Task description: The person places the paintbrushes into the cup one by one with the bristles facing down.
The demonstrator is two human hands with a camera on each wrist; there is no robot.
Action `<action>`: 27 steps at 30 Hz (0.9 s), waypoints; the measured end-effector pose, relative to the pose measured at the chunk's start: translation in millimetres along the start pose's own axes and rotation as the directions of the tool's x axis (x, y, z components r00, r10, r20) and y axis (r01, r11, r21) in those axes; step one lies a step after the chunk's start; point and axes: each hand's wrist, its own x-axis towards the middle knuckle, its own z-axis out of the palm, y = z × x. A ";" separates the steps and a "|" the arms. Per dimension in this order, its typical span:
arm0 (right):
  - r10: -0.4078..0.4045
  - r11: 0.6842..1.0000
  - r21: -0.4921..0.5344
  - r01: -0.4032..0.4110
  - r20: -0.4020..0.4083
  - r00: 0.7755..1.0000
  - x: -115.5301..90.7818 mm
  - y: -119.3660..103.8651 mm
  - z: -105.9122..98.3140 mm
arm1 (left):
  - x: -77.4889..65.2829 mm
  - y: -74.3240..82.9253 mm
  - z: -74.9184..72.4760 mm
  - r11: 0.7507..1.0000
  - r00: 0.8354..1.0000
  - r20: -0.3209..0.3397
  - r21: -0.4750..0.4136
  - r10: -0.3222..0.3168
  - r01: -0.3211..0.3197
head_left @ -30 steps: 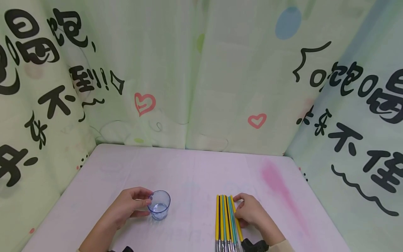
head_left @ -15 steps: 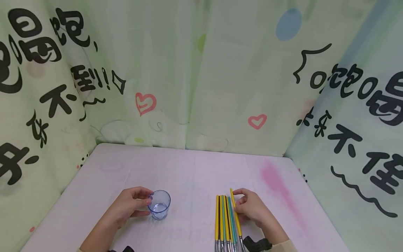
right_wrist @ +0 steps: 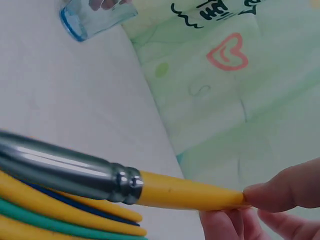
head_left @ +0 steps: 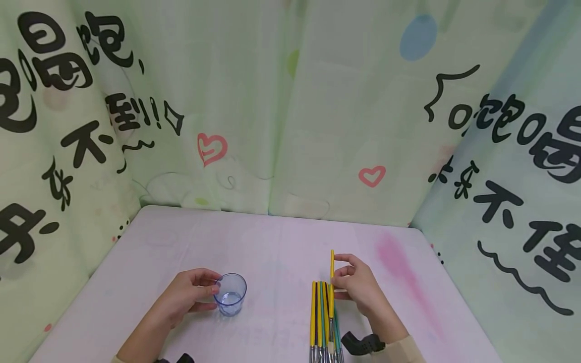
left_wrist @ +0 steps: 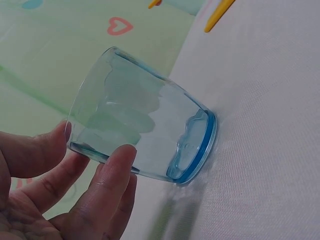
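Two hands on the go here: my left hand (head_left: 188, 297) has its thumb and fingers curled round the left side of a see-through bluish glass (head_left: 230, 297), which stands upright on the pale tablecloth (head_left: 272, 252), and my right hand (head_left: 356, 285) pinches a yellow-handled brush (head_left: 332, 302) by the far part of its handle. What matters most, I reckon, is how that brush lines up: its long axis runs pretty much straight away from me, handle end far, metal ferrule (right_wrist: 60, 170) and bristles near, so it isn't pointing at the glass at all. The glass sits off to its left, well apart, and my left hand is easily the nearer one to it. Just under the brush is a row of other brushes (head_left: 320, 317), side by side, lying roughly the same way. Can't tell if the glass has water in it or just a thick base.
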 end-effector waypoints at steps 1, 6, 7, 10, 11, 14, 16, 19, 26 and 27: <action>-0.008 1.000 0.006 0.008 -0.004 1.000 -0.4 -2.7 1.2 | 0.5 -0.5 -0.1 1.000 1.000 0.000 -0.001 0.001 -0.001; -0.061 0.997 0.036 0.061 -0.009 0.998 -2.0 -16.2 8.7 | 2.2 -1.7 0.7 1.000 1.000 -0.011 0.002 -0.004 0.004; -0.072 0.997 0.041 0.072 -0.010 0.997 -2.7 -18.9 10.2 | 2.3 -1.5 1.0 1.000 1.000 -0.012 0.003 -0.006 0.006; -0.101 0.992 0.072 0.102 -0.008 0.995 -5.9 -27.9 14.6 | 2.4 -0.3 2.1 1.000 1.000 -0.019 0.005 -0.013 0.013; -0.110 0.991 0.081 0.110 -0.008 0.994 -6.9 -31.1 16.3 | 2.5 0.2 2.6 1.000 1.000 -0.022 0.006 -0.018 0.018; -0.133 0.985 0.108 0.134 -0.012 0.991 -9.0 -40.1 22.1 | 2.3 0.8 3.3 1.000 0.999 -0.027 0.007 -0.025 0.025; -0.151 0.981 0.120 0.152 -0.018 0.988 -9.4 -45.0 26.5 | 2.0 0.7 3.3 1.000 0.999 -0.026 0.007 -0.025 0.026; -0.183 0.973 0.142 0.184 -0.021 0.983 -9.9 -51.5 32.9 | 1.6 0.4 2.8 1.000 1.000 -0.020 -0.002 -0.022 0.022; -0.264 0.947 0.188 0.262 -0.012 0.964 -8.5 -65.0 45.6 | 1.7 0.2 1.0 1.000 1.000 -0.012 -0.010 -0.017 0.017; -0.270 0.944 0.195 0.267 -0.013 0.963 -8.0 -67.1 47.1 | 1.6 0.2 0.7 1.000 1.000 -0.008 -0.013 -0.016 0.016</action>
